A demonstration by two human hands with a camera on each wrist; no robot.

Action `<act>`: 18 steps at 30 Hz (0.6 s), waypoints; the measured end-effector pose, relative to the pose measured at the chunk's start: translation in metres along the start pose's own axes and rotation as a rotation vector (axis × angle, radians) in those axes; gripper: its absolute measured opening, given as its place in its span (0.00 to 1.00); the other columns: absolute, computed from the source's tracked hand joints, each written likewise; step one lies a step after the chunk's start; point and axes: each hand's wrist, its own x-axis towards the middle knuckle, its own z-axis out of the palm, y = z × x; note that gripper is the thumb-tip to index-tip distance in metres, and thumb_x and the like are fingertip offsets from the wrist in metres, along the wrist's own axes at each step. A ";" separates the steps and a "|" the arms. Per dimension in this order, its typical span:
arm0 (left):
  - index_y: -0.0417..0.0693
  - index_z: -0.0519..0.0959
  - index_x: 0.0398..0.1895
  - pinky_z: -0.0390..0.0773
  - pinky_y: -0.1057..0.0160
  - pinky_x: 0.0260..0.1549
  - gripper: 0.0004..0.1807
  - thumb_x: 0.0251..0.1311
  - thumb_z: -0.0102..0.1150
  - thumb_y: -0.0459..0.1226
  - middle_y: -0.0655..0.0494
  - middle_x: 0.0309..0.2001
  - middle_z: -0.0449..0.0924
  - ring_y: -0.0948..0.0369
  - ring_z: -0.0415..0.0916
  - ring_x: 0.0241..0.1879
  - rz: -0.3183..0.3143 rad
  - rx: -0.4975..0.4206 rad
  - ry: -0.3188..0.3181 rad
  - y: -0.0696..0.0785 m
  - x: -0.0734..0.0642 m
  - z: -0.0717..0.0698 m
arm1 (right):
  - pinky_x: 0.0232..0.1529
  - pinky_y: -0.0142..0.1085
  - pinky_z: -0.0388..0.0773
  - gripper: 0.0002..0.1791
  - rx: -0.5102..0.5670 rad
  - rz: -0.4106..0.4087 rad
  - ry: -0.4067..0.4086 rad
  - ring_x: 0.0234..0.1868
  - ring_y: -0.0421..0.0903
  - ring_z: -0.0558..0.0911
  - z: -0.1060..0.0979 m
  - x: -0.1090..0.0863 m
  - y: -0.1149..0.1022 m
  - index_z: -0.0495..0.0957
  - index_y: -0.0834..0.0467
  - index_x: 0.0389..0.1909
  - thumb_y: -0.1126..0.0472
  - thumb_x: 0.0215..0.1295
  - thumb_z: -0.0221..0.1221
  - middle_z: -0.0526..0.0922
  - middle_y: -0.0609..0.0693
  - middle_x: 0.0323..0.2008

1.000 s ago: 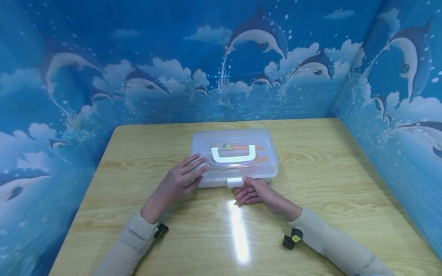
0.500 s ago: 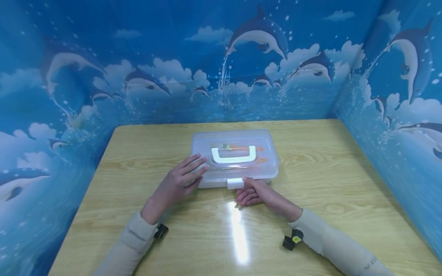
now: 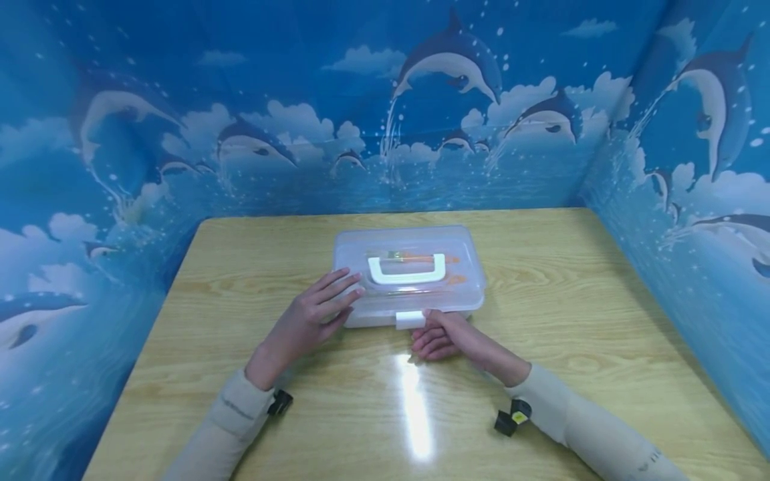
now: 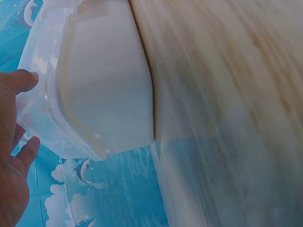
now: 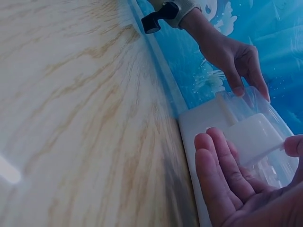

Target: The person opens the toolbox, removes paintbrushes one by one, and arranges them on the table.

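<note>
A clear-lidded plastic storage box (image 3: pixel 345 247) with a white carry handle (image 3: pixel 407 278) stands on the table, its lid down. Paintbrushes with orange handles (image 3: pixel 418 257) show through the lid. On the box's left front corner my left hand (image 3: pixel 309 312) rests with fingers spread; the left wrist view shows its fingertips (image 4: pixel 29 78) at the lid edge. My right hand (image 3: pixel 451 336) is at the white front latch (image 3: pixel 410 319). Its thumb touches the latch's edge and its bent fingers lie below, so the latch (image 5: pixel 255 139) sits between them in the right wrist view.
The wood-grain table (image 3: pixel 252 254) extends around the box, with a bright light reflection in front. Blue dolphin-print sheets (image 3: pixel 301 133) stand behind the table and along both sides. Each sleeve carries a small black wrist camera (image 3: pixel 512 417).
Almost nothing differs. The right forearm has shifted very slightly to the right, while its thumb stays at the latch. The left hand and the box have not moved.
</note>
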 end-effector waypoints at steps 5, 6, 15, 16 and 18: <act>0.40 0.81 0.61 0.75 0.48 0.67 0.32 0.47 0.76 0.25 0.42 0.66 0.77 0.43 0.72 0.67 -0.009 -0.009 -0.004 0.000 0.001 0.000 | 0.46 0.40 0.89 0.38 0.013 0.010 -0.003 0.38 0.45 0.88 0.000 -0.001 -0.002 0.76 0.75 0.53 0.39 0.77 0.45 0.89 0.57 0.40; 0.40 0.81 0.61 0.75 0.48 0.66 0.32 0.47 0.76 0.25 0.42 0.66 0.77 0.43 0.72 0.67 -0.009 -0.011 -0.003 0.000 0.001 0.000 | 0.46 0.40 0.89 0.38 0.017 0.012 -0.004 0.38 0.45 0.88 0.001 -0.001 -0.002 0.76 0.75 0.53 0.39 0.77 0.45 0.89 0.56 0.40; 0.39 0.81 0.60 0.74 0.48 0.67 0.32 0.47 0.76 0.25 0.41 0.64 0.78 0.42 0.73 0.66 0.001 -0.009 0.010 0.000 0.001 0.000 | 0.48 0.41 0.88 0.37 0.007 -0.008 -0.010 0.39 0.45 0.88 0.000 -0.002 -0.003 0.75 0.75 0.54 0.41 0.78 0.44 0.89 0.57 0.41; 0.39 0.81 0.60 0.74 0.48 0.67 0.32 0.47 0.76 0.25 0.41 0.64 0.78 0.42 0.73 0.66 0.003 -0.008 0.010 0.000 0.001 0.000 | 0.48 0.41 0.88 0.36 0.002 -0.011 -0.008 0.39 0.46 0.88 0.000 -0.002 -0.003 0.75 0.75 0.54 0.41 0.79 0.44 0.89 0.57 0.41; 0.39 0.81 0.60 0.74 0.48 0.67 0.32 0.47 0.76 0.25 0.41 0.65 0.78 0.42 0.74 0.65 0.003 -0.004 0.006 0.000 0.001 0.000 | 0.49 0.42 0.88 0.36 -0.003 -0.021 -0.007 0.39 0.46 0.88 0.000 -0.003 -0.004 0.75 0.75 0.54 0.42 0.79 0.44 0.89 0.58 0.42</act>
